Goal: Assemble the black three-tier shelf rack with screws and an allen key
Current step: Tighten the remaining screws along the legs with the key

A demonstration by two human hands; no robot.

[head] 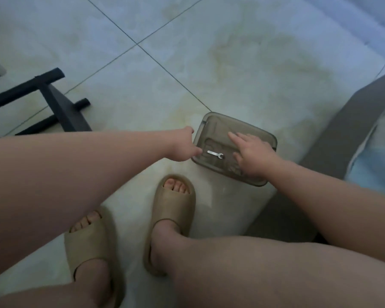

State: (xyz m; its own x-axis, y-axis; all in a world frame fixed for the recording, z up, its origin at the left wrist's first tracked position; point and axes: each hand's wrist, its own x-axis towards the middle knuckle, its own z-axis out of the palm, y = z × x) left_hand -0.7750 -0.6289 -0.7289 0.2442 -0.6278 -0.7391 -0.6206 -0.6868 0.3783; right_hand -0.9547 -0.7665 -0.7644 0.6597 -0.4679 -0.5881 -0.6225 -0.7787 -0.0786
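The black rack frame (60, 107) lies on the tiled floor (209, 63), off to the person's left and well apart from both hands. Both arms reach down to a smoky plastic box (220, 127) on the floor. The right hand (253, 156) rests flat on it, fingers spread. The left hand (182, 145) is at the box's near-left edge, thumb against the rim. Its fingers are hidden, so I cannot tell if it grips. A small silver spanner (215, 154) lies between the hands.
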